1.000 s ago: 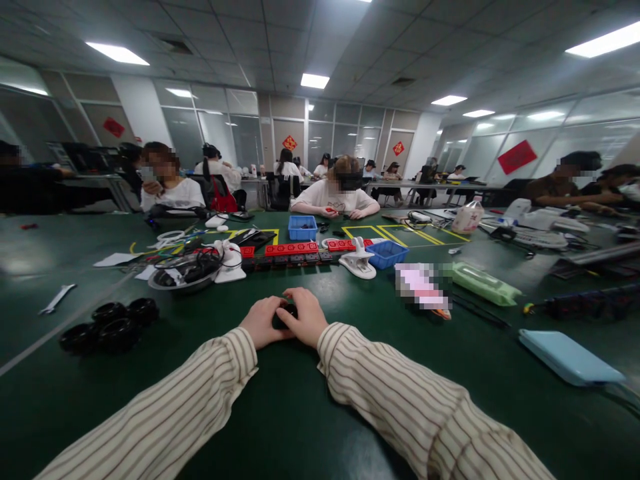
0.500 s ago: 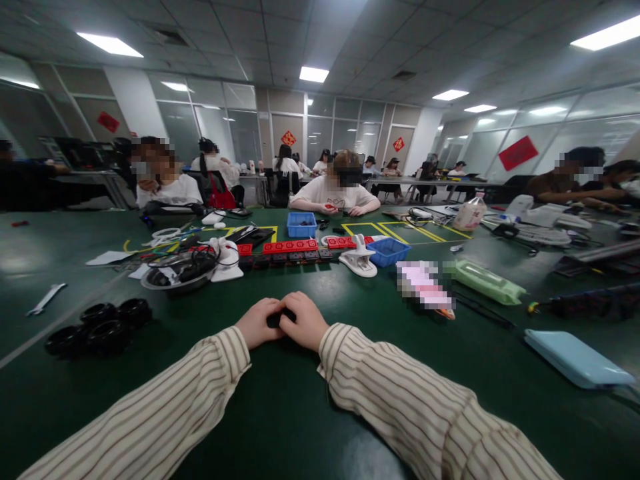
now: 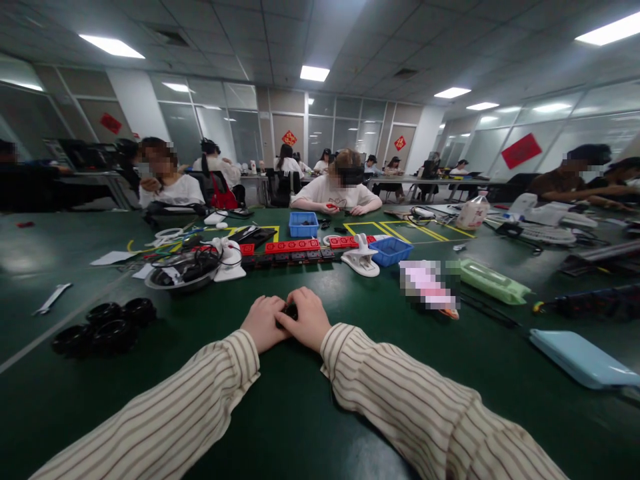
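Note:
My left hand (image 3: 263, 325) and my right hand (image 3: 309, 321) meet over the green table in the middle of the head view. Their fingers curl around a small black part (image 3: 291, 311), which shows only as a dark patch between them. Most of it is covered, so its kind cannot be made out. To the left of my hands lies a cluster of several glossy black ring-shaped parts (image 3: 114, 335).
Beyond my hands stand a row of red and black blocks (image 3: 293, 247), a metal bowl of cables (image 3: 181, 283), a white clamp (image 3: 363, 261) and blue bins (image 3: 303, 225). A wrench (image 3: 53, 299) lies left, a light-blue case (image 3: 583, 358) right. A co-worker (image 3: 336, 190) sits opposite.
My left hand has shifted slightly right and closer to my right hand, its fingers now covering more of the black part. The view has also moved a little.

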{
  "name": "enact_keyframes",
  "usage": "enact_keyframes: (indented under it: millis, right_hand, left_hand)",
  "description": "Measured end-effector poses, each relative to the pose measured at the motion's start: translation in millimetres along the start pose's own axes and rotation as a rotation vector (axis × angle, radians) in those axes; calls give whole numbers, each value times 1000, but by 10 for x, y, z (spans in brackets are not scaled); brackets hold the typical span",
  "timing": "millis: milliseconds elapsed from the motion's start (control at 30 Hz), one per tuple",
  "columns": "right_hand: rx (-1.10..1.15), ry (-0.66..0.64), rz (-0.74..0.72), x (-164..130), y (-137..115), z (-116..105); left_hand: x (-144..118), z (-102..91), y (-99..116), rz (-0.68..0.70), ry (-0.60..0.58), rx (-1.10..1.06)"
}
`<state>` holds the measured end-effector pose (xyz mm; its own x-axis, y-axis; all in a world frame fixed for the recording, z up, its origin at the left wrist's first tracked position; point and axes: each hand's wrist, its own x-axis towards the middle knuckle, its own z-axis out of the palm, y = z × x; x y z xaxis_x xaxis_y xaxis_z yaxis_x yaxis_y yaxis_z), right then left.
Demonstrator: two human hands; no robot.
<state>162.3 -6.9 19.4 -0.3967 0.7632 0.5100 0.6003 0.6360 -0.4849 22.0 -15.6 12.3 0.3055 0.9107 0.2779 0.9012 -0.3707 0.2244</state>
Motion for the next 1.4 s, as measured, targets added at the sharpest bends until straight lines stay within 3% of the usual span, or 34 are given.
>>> enact_keyframes:
  millis: [133,367,567,733,967,1100,1267,1400]
  right_hand:
    - [46,-37,-84,3,10,8]
    - [113,-131,-263,-48,-46,-40]
    - [72,18,-159,-63,-69,-43]
    - [-14,98,-14,-14,-9,25]
    - [-130,92,40,-14,24,77]
    - [-108,54,-16,-29,16,59]
    - [-1,-39,-211,-45,18,17]
    - [19,23,-205,-44,9,-1]
  left_hand:
    - [8,32,-71,37,13,-13]
    - [20,31,-223,138,-50,-242]
    - [-1,0,-136,123,-26,-191]
    - [-30,-17,55,45,89,-33]
    - [-4,42,29,-33,109,29]
    - [2,74,-68,15,117,-87]
    - [14,94,-150,24,47,-209]
    - [-2,85,-140,32,49,-243]
